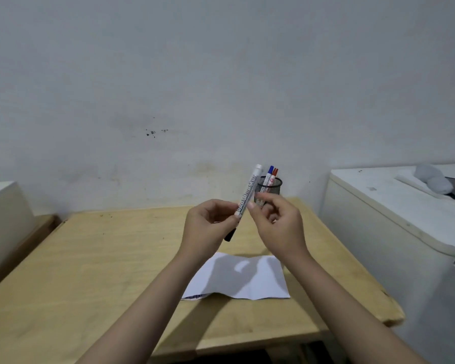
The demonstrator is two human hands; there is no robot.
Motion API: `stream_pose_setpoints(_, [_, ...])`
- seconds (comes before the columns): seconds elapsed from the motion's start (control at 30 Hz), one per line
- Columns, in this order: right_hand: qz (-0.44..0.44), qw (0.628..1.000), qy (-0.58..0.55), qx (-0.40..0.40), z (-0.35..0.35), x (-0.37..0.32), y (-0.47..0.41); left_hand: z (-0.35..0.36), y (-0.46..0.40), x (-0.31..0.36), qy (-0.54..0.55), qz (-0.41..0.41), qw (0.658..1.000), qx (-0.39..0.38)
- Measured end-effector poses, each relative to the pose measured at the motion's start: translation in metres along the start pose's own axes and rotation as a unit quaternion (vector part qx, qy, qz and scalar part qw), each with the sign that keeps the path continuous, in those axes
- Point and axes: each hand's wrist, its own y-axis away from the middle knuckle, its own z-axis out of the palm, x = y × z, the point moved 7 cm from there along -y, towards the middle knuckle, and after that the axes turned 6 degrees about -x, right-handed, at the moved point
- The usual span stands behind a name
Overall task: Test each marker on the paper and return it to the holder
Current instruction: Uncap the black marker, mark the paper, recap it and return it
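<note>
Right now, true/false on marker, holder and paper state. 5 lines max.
1. Both hands hold one marker. True: left hand at its lower part, right hand at mid-barrel.
2. The marker lies flat on the paper. False: it is held above the table, tilted, black end down.
3. The mesh holder is empty. False: a blue marker and a red marker stand in it.
4. The paper lies on the table beneath the hands. True.
5. The holder stands near the wall. True.
</note>
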Motion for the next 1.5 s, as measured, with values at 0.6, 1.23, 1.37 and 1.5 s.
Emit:
stream_pose_setpoints(0.6, [0.118, 0.98, -0.158, -0.002, 0.02, 0.012, -0.006, -0.007, 0.01, 0.004, -0.175, 0.035, 0.984, 0.0])
stream_pose_setpoints(1.23, [0.047, 0.983, -0.171, -0.051, 0.039, 0.023, -0.009, -0.002, -0.006, -0.037, 0.081, -0.116, 0.986, -0.092])
stream_pose_setpoints(1.37, [0.05, 0.977, -0.202, -0.052, 0.04, 0.021, -0.008, -0.006, -0.006, -0.051, 0.121, -0.184, 0.967, -0.125])
stream_pose_setpoints(1.5, [0.059, 0.969, -0.24, 0.011, 0.014, 0.023, -0.022, -0.034, -0.009, -0.068, 0.079, -0.245, 0.957, -0.135])
